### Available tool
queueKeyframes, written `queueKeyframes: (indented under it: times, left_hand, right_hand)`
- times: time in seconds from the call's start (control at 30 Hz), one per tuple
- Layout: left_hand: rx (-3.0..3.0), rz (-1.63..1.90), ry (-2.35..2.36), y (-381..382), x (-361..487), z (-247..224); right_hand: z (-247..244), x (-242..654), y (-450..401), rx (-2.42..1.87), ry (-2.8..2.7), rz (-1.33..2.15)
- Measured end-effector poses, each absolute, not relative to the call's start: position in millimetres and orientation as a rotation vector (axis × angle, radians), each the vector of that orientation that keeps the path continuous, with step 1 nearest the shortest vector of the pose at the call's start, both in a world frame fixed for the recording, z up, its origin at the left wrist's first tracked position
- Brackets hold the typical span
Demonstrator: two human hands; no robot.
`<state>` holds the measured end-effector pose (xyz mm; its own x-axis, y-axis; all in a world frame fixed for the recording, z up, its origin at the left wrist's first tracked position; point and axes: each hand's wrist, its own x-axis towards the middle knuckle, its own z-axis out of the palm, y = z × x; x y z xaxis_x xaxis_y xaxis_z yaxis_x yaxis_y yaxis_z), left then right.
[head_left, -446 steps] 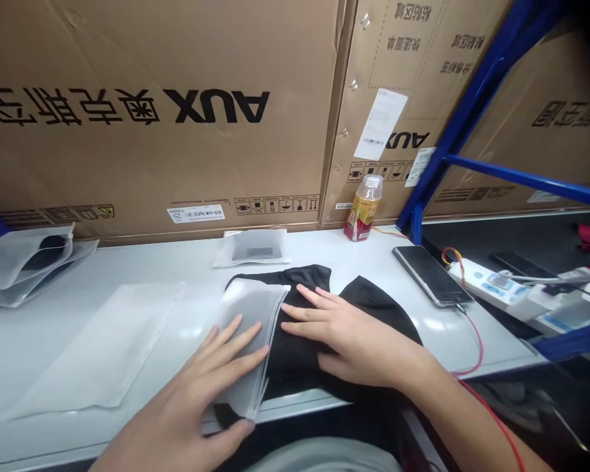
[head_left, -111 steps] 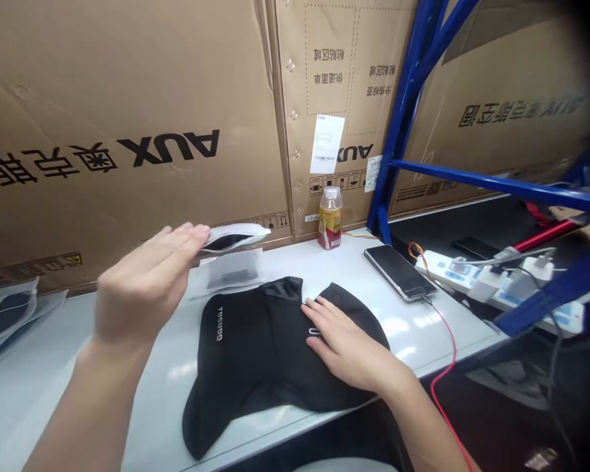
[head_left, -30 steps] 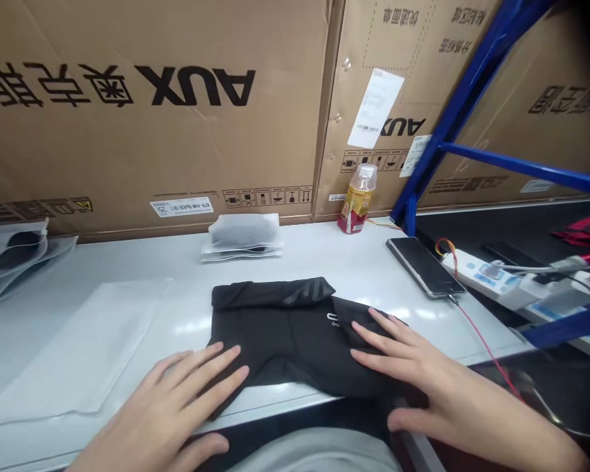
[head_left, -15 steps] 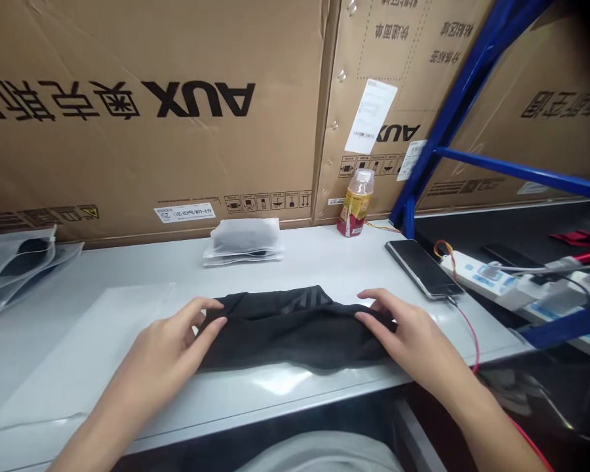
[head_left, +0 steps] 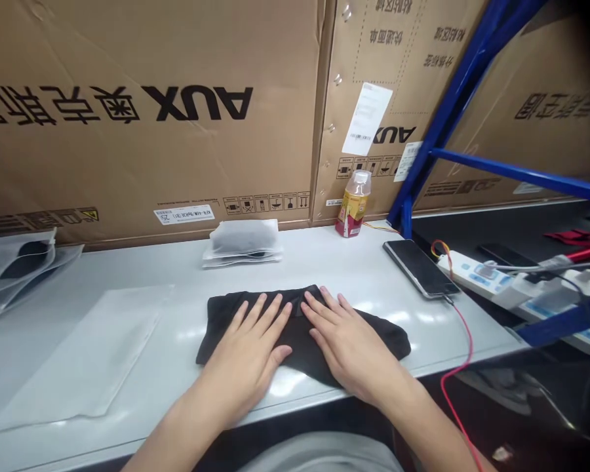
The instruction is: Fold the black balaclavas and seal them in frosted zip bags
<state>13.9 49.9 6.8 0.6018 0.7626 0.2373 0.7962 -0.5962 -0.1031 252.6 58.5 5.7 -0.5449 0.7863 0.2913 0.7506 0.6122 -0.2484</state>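
Observation:
A folded black cloth garment [head_left: 305, 347] lies along the front of the light grey table [head_left: 324, 269]. My left hand [head_left: 250, 354] rests flat on its left half, fingers stretched out. On the middle and right part lies my right hand [head_left: 347, 341], also flat with fingers extended. The fingertips of both hands come close to each other near the garment's far edge. Much of the cloth is covered by the hands. To the left, a flat frosted plastic bag [head_left: 93, 354] lies on the table.
Filled frosted bags lie in a stack [head_left: 243, 242] at the back and in another pile [head_left: 14, 269] at far left. A drink bottle [head_left: 354, 204], a phone [head_left: 420, 269] with a red cable [head_left: 465, 321], a power strip [head_left: 476, 274] and a blue rack post [head_left: 425, 157] are at right. Large cartons [head_left: 152, 164] stand behind.
My hands have moved from gripping the garment's two ends to lying flat on its middle. The cloth's right end is now narrower and its front edge bulges nearer the table edge.

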Motion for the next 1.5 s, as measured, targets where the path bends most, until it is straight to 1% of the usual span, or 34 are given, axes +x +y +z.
queueKeyframes:
  times: [0.1,0.23,0.33,0.47,0.57,0.7,0.83,0.9,1.0,1.1,1.27,1.37,1.43,1.5]
  left_hand:
    - [-2.701,-0.188,-1.371,53,7,4]
    - [-2.699,-0.139,-1.413,53,18,20]
    - [-2.738,-0.153,-1.395,53,41,29]
    - [-2.763,-0.230,-1.554,52,73,19]
    - [-2.651,-0.306,-1.715,48,91,5]
    - [-2.587,-0.417,-1.790,41,106,2]
    - [-2.681,-0.479,-1.694,40,113,7]
    - [-2.706,-0.499,-1.666,41,115,8]
    - [-2.771,-0.517,-1.589,43,108,12]
    - [-2.905,-0.500,-1.451,44,82,19]
    - [-3.005,-0.442,-1.372,43,26,19]
    - [-2.907,-0.580,-1.454,40,14,15]
    - [-2.814,-0.711,-1.518,38,20,16]
    - [-2.771,-0.768,-1.532,37,34,19]
  right_hand:
    - [-4,257,69,-1.294,-2.469,0.219]
    - [1,264,71,-1.260,-2.414,0.349]
    - [11,278,65,-1.269,-2.334,0.314]
    - [21,319,53,-1.688,-2.194,0.103]
    - [24,346,47,-1.920,-2.162,0.178]
    - [35,347,52,-2.024,-1.925,0.323]
    - [49,314,55,-1.849,-1.562,0.195]
    - [52,294,52,-1.691,-1.540,0.237]
    - [44,271,45,-1.416,-1.850,0.408]
    - [30,263,45,-1.224,-2.222,0.483]
    - [21,268,50,-1.216,-2.420,0.524]
    - [28,269,48,-1.266,-2.418,0.606]
    - [32,266,47,-1.298,-2.365,0.688]
    - [33,263,46,-1.306,-2.322,0.743]
